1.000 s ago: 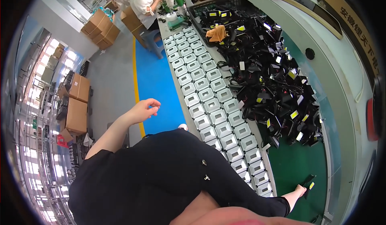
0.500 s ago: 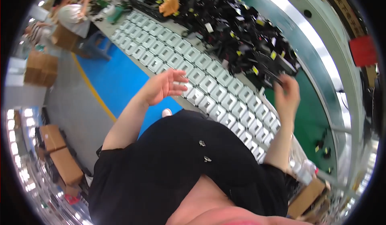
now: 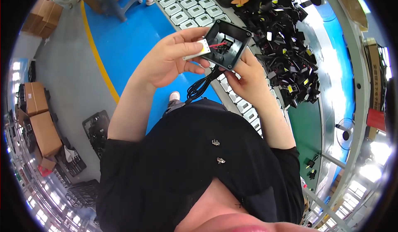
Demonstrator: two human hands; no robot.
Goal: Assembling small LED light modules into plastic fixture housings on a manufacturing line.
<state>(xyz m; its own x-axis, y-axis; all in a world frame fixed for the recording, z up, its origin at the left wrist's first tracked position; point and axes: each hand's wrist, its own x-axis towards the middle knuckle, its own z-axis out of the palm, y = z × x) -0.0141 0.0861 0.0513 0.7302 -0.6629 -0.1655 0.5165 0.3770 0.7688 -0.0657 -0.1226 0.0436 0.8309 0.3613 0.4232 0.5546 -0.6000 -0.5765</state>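
1. Holding a black square housing point(image 3: 227, 43) up in front of the chest, open side facing the camera, so you can see right into it. It's tilted like a diamond, one corner toward the surface point(image 3: 331, 66), the opposite one toward the body.
2. Right hand point(image 3: 248, 80) has its grip clenched on the housing's lower right edge, fingers underneath.
3. Left hand point(image 3: 172, 58) pinches a small white board point(image 3: 198, 50) by thumb and fingers, right at the housing's left edge. Its long axis runs left to right, pointing into the opening.
4. Red wire point(image 3: 219, 44) sits inside; a black cable point(image 3: 199, 87) hangs down from the bottom corner toward the dark shirt.
5. Rows of light trays point(image 3: 186, 8) and a pile of black parts point(image 3: 286, 45) lie beyond, well apart from the hands.
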